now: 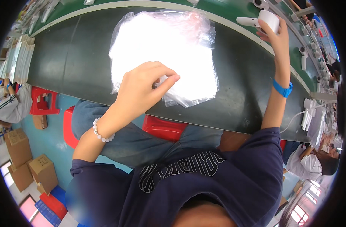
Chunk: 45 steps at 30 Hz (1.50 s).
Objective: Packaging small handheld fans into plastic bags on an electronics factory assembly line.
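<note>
White, probably hard plastic, the handled device (268, 19) sits in our right hand (279, 37), fingers round its barrel, over the green strip (229, 8); we judge it light, slightly slippery, best gripped there. Our left hand (143, 85), fingertips close together, any pinch unclear to us, is over limp clear bags (161, 45) on the bench (243, 90); glare hides any contents.

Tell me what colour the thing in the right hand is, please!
The handled device in the right hand is white; the head view shows it best.
</note>
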Motion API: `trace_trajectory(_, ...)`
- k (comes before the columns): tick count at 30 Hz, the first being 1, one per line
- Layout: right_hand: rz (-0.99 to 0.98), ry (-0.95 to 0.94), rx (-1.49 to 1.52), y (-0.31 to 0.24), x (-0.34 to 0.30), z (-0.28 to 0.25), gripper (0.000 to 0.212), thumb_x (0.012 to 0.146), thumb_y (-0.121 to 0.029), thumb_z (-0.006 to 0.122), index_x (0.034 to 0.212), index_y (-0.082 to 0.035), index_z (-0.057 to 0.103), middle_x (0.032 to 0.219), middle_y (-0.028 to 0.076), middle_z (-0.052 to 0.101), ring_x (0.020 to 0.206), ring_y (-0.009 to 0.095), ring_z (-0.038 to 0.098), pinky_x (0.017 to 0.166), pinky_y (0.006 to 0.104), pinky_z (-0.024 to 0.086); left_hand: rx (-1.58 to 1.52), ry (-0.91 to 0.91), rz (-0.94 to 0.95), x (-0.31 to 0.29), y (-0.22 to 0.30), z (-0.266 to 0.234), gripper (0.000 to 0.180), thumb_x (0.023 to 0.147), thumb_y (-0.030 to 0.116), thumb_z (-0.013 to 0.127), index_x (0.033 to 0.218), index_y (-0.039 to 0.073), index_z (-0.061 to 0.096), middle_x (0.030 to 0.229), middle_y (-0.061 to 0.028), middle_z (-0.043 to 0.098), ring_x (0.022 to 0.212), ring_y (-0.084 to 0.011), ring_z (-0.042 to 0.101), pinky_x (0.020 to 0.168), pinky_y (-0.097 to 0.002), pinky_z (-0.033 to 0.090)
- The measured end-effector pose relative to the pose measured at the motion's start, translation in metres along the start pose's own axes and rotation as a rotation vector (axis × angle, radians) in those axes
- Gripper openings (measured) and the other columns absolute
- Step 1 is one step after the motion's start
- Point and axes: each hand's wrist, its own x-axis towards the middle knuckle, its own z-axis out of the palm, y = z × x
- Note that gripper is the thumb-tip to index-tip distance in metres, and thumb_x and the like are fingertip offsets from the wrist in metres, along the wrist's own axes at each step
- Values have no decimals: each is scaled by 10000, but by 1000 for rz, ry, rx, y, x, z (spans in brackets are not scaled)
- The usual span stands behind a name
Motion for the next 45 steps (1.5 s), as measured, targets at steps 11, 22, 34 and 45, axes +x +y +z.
trace_trajectory(11,-66,-498,634,-89,-88,-1,898,621,-522,727,1255,41,432,1013,202,621,731,228,680,446,331,541,21,51,33,-9,7,3,285,765,-45,613,1039,33,623,997,-60,608,658,-204,620,556,-293,506)
trace_trajectory(22,-116,-624,481,-97,-118,36,448,880,-89,615,1280,-41,420,1120,66,514,998,113,521,839,248,425,-409,19,110,-2,13,-1,525,740,-129,689,1238,-1,580,1216,-117,522,784,-115,623,658,-215,572)
trace_trajectory(34,-34,-764,464,-109,-124,33,538,823,-8,643,1317,5,432,1254,94,502,1090,192,587,923,323,464,-802,27,93,-9,24,-10,623,758,-120,694,1341,3,511,1311,-136,440,848,-154,667,698,-230,561)
trace_trajectory(45,-503,-648,-91,-107,-126,34,615,688,-50,764,1267,-51,556,1091,100,583,1004,246,549,883,344,437,-753,-53,199,-11,18,-3,692,742,-138,693,1379,-43,441,1362,-170,402,867,-199,692,744,-267,580)
